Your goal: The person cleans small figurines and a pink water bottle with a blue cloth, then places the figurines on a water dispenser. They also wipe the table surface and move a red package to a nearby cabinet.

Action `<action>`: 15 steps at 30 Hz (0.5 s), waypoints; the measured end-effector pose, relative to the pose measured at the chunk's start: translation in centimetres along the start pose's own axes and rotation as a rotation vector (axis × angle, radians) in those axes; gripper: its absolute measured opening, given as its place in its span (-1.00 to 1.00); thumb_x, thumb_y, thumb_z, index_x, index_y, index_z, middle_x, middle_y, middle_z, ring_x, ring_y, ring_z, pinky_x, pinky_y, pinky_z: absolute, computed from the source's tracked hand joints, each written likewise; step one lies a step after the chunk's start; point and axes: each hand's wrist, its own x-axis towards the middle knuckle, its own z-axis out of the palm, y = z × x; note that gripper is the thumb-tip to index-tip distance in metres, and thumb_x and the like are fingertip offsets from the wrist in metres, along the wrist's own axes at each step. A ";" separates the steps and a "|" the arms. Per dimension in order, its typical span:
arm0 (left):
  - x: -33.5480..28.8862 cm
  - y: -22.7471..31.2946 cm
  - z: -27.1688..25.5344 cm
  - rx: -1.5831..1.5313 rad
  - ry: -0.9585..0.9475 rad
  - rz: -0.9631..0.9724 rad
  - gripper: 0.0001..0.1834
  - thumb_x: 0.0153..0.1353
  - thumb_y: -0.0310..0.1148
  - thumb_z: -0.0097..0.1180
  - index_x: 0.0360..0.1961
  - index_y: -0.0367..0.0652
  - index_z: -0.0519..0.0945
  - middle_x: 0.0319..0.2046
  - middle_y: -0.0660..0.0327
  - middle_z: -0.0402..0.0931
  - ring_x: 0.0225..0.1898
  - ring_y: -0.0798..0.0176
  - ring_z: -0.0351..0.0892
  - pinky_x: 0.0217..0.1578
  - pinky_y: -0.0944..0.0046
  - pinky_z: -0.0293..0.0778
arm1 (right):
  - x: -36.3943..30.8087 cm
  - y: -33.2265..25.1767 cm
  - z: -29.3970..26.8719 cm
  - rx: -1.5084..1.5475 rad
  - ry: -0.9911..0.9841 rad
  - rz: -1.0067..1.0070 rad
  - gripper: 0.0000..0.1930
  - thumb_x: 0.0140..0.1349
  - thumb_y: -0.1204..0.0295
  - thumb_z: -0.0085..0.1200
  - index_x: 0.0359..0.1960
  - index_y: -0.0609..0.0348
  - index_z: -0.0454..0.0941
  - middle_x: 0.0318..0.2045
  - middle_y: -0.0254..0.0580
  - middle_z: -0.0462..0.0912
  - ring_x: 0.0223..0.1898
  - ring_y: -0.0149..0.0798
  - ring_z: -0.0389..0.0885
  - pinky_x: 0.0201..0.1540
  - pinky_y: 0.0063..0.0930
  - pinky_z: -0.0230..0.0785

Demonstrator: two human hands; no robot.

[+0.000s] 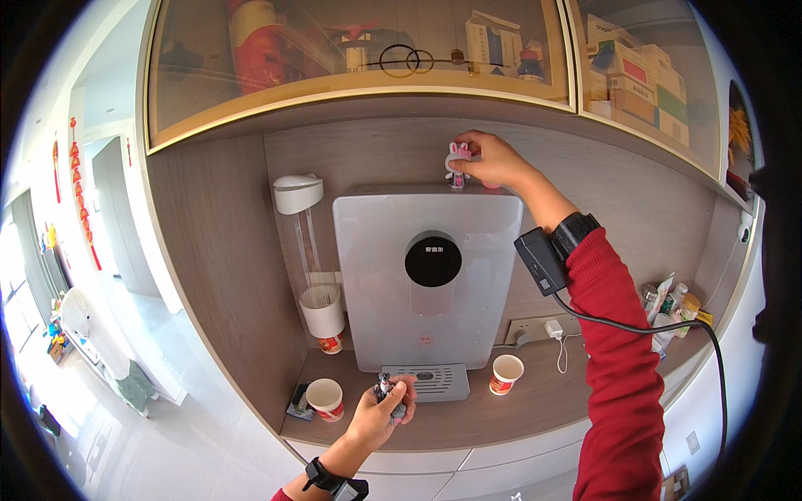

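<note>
My right hand [493, 159] is reached up to the top edge of the grey water dispenser [426, 275], fingers pinched shut around a small pink-and-white rabbit figurine [457, 163] whose feet seem to touch the dispenser's top. My left hand [383, 413] is low, in front of the drip tray [430, 381], curled closed around a small dark figurine [385, 388] whose head pokes out above my thumb.

To handle the rabbit well, I judge I should keep the pinch light and low on its body, hold it upright, and let its base sit flat on the top surface, well back from the front edge, before loosening my fingers. It is small and top-heavy with those ears, so a tilt would tip it off. My arm is stretched, so slow wrist movement matters more than reach.

The dark figurine sits right in my left palm, above the table [468, 422]. Just to the left of that hand stands a paper cup [325, 397]; another paper cup [506, 372] stands beyond the tray, on the side toward my right arm. The rabbit is well apart from my left hand, high above it, with the dispenser's whole front between the two.
</note>
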 end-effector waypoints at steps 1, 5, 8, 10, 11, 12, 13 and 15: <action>0.0 0.0 0.0 0.001 -0.002 0.002 -0.71 0.34 -0.29 0.01 -0.06 -0.30 0.47 -0.36 0.16 0.45 -0.45 0.27 0.40 -0.49 0.32 0.30 | 0.0 0.0 0.0 -0.001 -0.002 -0.013 -0.37 -0.08 0.02 0.27 0.03 0.07 0.53 -0.11 -0.08 0.64 -0.06 -0.10 0.61 0.02 -0.34 0.38; 0.0 -0.1 -0.1 -0.003 -0.008 -0.001 -0.71 0.34 -0.30 0.00 -0.06 -0.31 0.47 -0.36 0.16 0.45 -0.45 0.26 0.40 -0.49 0.32 0.30 | -0.1 -0.2 -0.3 -0.004 0.001 -0.012 -0.36 -0.08 0.02 0.27 0.04 0.07 0.52 -0.10 -0.08 0.64 -0.04 -0.11 0.60 0.03 -0.33 0.37; -0.1 -0.2 -0.1 -0.018 -0.001 -0.001 -0.72 0.35 -0.30 0.00 -0.07 -0.31 0.47 -0.36 0.16 0.45 -0.46 0.25 0.39 -0.49 0.31 0.30 | -1.0 -0.9 -0.7 -0.036 0.051 -0.035 -0.37 -0.06 0.01 0.26 0.03 0.07 0.51 -0.07 -0.08 0.62 -0.01 -0.10 0.58 0.04 -0.31 0.34; -0.3 -0.1 -0.2 -0.008 0.008 0.002 -0.72 0.35 -0.30 0.00 -0.06 -0.31 0.47 -0.36 0.15 0.45 -0.46 0.25 0.39 -0.49 0.31 0.30 | -2.3 -1.6 -1.0 -0.054 0.147 -0.099 -0.42 -0.03 0.04 0.25 0.01 0.07 0.52 -0.06 -0.09 0.61 -0.01 -0.08 0.56 0.05 -0.29 0.32; -0.4 0.0 -0.2 -0.010 0.012 0.007 -0.72 0.35 -0.30 -0.01 -0.06 -0.31 0.47 -0.36 0.15 0.45 -0.47 0.25 0.39 -0.49 0.31 0.30 | -3.3 -2.1 -1.1 -0.055 0.219 -0.149 -0.46 -0.01 0.09 0.25 -0.01 0.08 0.52 -0.06 -0.09 0.61 -0.01 -0.07 0.56 0.05 -0.27 0.31; -0.5 0.1 -0.2 -0.007 0.032 0.013 -0.71 0.35 -0.30 0.00 -0.06 -0.32 0.47 -0.38 0.17 0.45 -0.49 0.27 0.38 -0.51 0.33 0.27 | -4.3 -2.8 -1.2 -0.082 0.280 -0.163 -0.50 0.01 0.13 0.24 -0.03 0.08 0.52 -0.07 -0.10 0.60 -0.02 -0.06 0.56 0.06 -0.26 0.30; -0.7 0.3 -0.1 -0.006 0.053 0.021 -0.70 0.35 -0.30 0.00 -0.06 -0.33 0.47 -0.39 0.18 0.44 -0.51 0.29 0.37 -0.54 0.35 0.24 | -5.6 -3.5 -1.3 -0.052 0.404 -0.302 -0.58 0.04 0.23 0.23 -0.06 0.10 0.52 -0.10 -0.12 0.61 -0.06 -0.05 0.56 0.04 -0.25 0.30; -0.7 0.9 0.1 0.003 0.069 0.035 -0.71 0.36 -0.30 0.00 -0.08 -0.33 0.47 -0.43 0.21 0.43 -0.54 0.32 0.36 -0.56 0.38 0.20 | -8.4 -5.2 -1.8 -0.031 0.567 -0.489 -0.69 0.06 0.41 0.21 -0.13 0.15 0.51 -0.18 -0.15 0.60 -0.14 -0.05 0.55 0.01 -0.27 0.31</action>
